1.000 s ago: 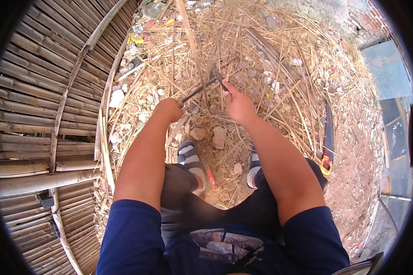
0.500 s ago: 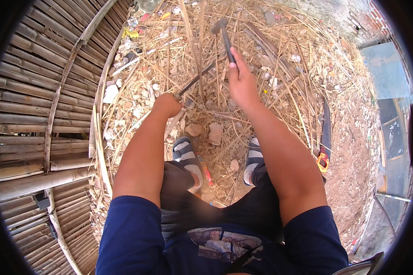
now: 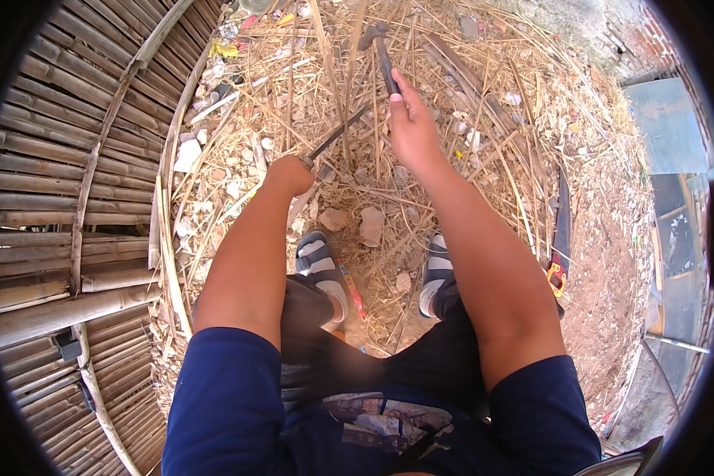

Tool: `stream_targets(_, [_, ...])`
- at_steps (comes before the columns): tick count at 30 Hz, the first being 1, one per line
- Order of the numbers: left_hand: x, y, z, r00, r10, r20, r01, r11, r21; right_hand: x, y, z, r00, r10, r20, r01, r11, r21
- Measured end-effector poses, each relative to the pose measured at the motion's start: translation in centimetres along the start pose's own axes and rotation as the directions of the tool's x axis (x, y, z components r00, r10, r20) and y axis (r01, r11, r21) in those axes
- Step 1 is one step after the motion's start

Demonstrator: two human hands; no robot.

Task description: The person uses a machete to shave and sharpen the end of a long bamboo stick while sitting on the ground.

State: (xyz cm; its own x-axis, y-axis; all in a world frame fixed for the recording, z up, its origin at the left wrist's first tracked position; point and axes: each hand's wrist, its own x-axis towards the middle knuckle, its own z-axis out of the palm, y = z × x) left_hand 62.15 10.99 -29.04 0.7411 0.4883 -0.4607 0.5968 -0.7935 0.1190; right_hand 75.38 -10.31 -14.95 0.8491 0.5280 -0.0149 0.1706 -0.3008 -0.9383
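Note:
My left hand (image 3: 292, 176) is closed around the handle of a long dark-bladed knife (image 3: 338, 136). Its blade slants away to the right, the tip by a thin bamboo strip (image 3: 347, 95) that runs up the picture; whether they touch I cannot tell. To the right of it, my right hand (image 3: 414, 131) grips the handle of a hammer (image 3: 385, 59). The hammer's dark head points away from me, beyond the knife tip and raised over the littered ground. My fingers hide most of the knife's handle and the lower end of the hammer's.
Splintered bamboo, straw and stones cover the ground (image 3: 452, 206). A handsaw (image 3: 562, 230) with an orange-and-black handle lies to the right. A bamboo slat wall (image 3: 71, 182) stands on the left, and blue-grey panels (image 3: 668, 127) are at the right. Two stones (image 3: 371, 227) lie between my sandalled feet.
The hammer has shifted slightly left and farther away, with my right hand moving left along with it. The knife and my left hand have moved only a little.

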Motion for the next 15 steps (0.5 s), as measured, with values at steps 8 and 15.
stream_targets(8, [0.1,-1.3,1.3,0.994,0.109,0.013,-0.109,0.986,0.122,-2.2,10.0,4.1,0.961,0.199,0.194,-0.119,0.925,-0.361])
stream_targets(15, [-0.4,0.4,0.6,0.998,0.01,0.065,-0.011,1.0,0.025,0.9,7.1,4.5,0.993,-0.117,0.003,0.116,0.986,-0.122])
